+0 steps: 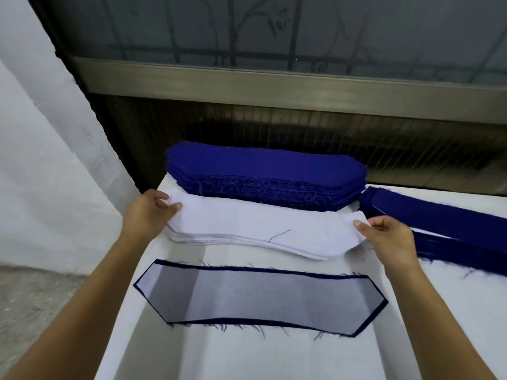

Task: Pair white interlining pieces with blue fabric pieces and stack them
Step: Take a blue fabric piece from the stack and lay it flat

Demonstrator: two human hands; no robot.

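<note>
Table [274,357], white covering, seen from above.

- Far edge: stack of blue fabric pieces [263,171], many layers, frayed threads along the near side.
- Just in front of it, touching its base: stack of white interlining pieces [247,229], long with angled ends, and a thin dark thread lying on top.
- Left hand [149,212] at the stack's left end: thumb on top, fingers curled underneath, pinching the white edge, which is raised a little off the table. How many layers are in the pinch cannot be told.
- Right hand [389,237] at the right end: thumb and forefinger closed on the white tip, other fingers curled.
- Near side, apart from the white stack: 1 paired piece [260,297] lying flat, white interlining on top with a narrow blue border showing all round and loose blue threads at its edges.
- Right of the table: long blue strips [439,215], stacked, running away at an angle, with their near end beside the blue stack.
- Behind the table: a metal window frame [274,86].
- Left: white cloth [41,133] hanging.
</note>
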